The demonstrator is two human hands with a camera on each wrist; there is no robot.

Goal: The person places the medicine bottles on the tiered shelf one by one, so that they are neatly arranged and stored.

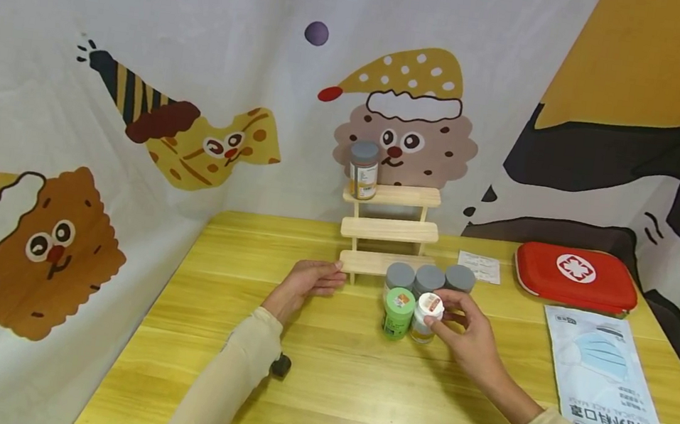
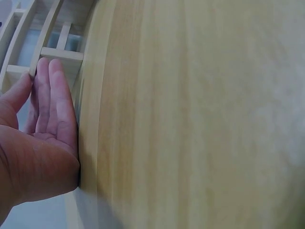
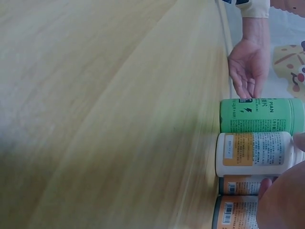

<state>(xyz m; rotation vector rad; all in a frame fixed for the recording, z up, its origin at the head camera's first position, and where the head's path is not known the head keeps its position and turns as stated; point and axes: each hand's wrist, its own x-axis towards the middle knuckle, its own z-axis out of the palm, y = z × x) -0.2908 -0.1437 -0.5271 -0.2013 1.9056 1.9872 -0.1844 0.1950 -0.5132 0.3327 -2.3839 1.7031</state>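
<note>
In the head view, my right hand (image 1: pixel 469 333) grips a white pill bottle (image 1: pixel 427 317) near its lid, thumb in front and fingers at the far side. The bottle stands upright on the table beside a green bottle (image 1: pixel 397 314). Behind them are three grey-lidded bottles (image 1: pixel 459 278). My left hand (image 1: pixel 308 281) is at the left end of a three-tier wooden stand (image 1: pixel 389 230). In the left wrist view, its thumb and straight fingers (image 2: pixel 44 95) pinch the end of the lowest board. Another grey-lidded bottle (image 1: pixel 363 171) stands on the top tier, at the left.
A red first-aid case (image 1: pixel 576 277) lies at the back right of the wooden table (image 1: pixel 316 395). In front of it is a face mask packet (image 1: pixel 610 387). A small printed paper (image 1: pixel 479 267) lies behind the bottles. A cartoon-printed curtain (image 1: pixel 257 58) hangs behind the table.
</note>
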